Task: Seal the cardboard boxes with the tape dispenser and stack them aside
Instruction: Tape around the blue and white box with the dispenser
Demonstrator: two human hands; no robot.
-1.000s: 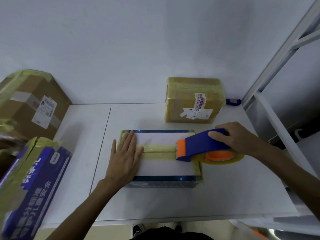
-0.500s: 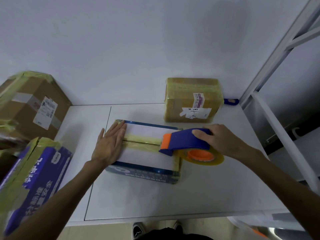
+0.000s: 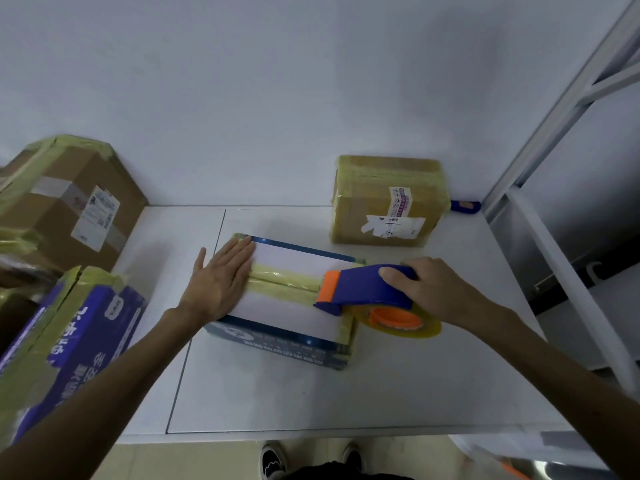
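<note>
While the left hand (image 3: 221, 282) lies flat, fingers straight, on the left end of the blue-and-white box (image 3: 287, 306) at frame centre, the right hand (image 3: 429, 289) grips the blue tape dispenser (image 3: 363, 289), its orange nose on the box's right end, over the yellowish taped seam (image 3: 284, 284).

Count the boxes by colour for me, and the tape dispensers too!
Brown boxes: 2
Blue boxes: 2
Tape dispensers: 1
Total: 5
The left edge is cluttered, so more boxes may hide there.
</note>
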